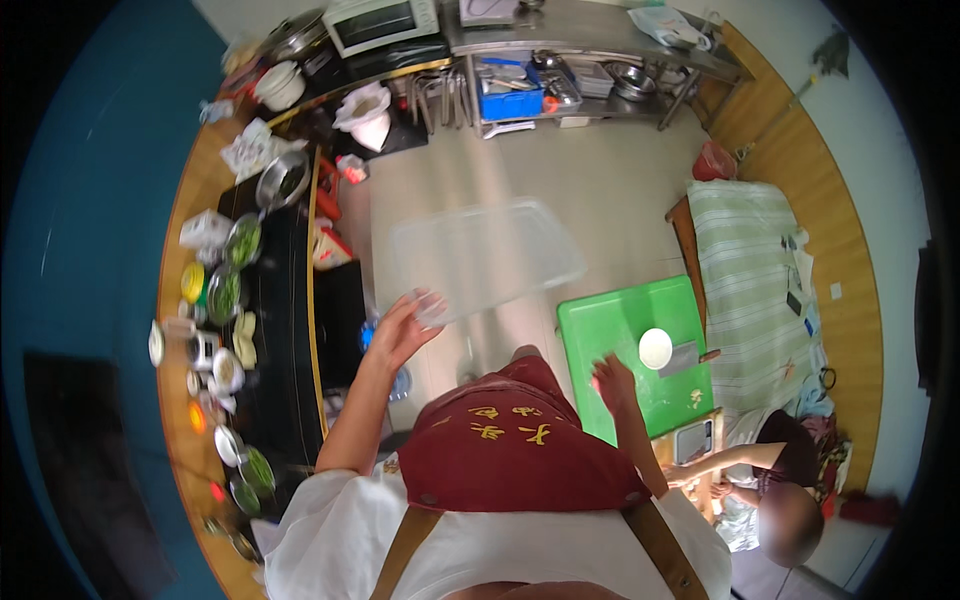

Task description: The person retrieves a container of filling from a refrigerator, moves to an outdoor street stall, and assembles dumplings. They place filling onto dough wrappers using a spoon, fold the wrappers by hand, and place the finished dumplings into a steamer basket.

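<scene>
My left hand [405, 330] grips a corner of a large translucent plastic lid [495, 259], which hangs over the tiled floor. The lid is slightly blurred. To the right, my right hand [616, 384] is over the near left part of a green board [626, 315]. Its fingers look curled, but blur hides whether anything is in them. On the board, a white bowl [655, 343] with pale contents stands against or partly over the blade of a cleaver [681, 360]. Small pale scraps [696, 397] lie nearer to me.
A co-worker [787, 457] sits at the lower right, hands over a wooden board [701, 491]. A black counter [281, 300] with bowls of greens [244, 240] runs along the left. A steel table [570, 34] stands at the back, and a bed [742, 277] on the right.
</scene>
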`<action>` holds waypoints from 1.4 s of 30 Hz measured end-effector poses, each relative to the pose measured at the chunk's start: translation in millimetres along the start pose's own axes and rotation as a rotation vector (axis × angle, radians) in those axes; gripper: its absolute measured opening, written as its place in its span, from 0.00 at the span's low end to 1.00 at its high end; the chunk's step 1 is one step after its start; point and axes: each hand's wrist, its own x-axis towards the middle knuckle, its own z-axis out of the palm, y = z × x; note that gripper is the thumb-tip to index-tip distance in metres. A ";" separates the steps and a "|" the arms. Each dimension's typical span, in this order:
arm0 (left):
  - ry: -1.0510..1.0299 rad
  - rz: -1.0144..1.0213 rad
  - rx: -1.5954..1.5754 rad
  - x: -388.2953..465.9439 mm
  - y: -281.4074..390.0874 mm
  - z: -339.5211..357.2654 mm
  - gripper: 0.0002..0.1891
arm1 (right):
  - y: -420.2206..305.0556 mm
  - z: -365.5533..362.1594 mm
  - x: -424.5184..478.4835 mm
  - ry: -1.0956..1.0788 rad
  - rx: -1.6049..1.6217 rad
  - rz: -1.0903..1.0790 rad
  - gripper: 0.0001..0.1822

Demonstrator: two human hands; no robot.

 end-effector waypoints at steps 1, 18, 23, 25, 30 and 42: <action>-0.054 -0.023 0.002 54.9 17.0 15.8 0.17 | 14.2 -34.1 19.7 0.135 0.079 -0.034 0.11; -0.151 -0.178 -0.216 720.4 128.1 275.8 0.11 | -190.6 146.7 171.7 0.480 -0.625 -0.117 0.13; -0.188 -0.095 -0.244 942.5 138.1 344.9 0.10 | -189.2 162.9 222.7 0.826 -0.348 -0.124 0.18; -0.064 -0.163 -0.272 1034.9 144.3 350.8 0.16 | -173.8 175.0 235.1 0.850 -0.460 0.042 0.17; 0.067 -0.285 -0.221 1179.0 129.5 389.3 0.18 | -148.4 262.6 256.6 0.866 -0.445 0.223 0.15; -0.316 -0.699 0.529 1140.0 46.6 412.8 0.16 | -45.7 514.0 293.0 1.328 0.006 0.088 0.16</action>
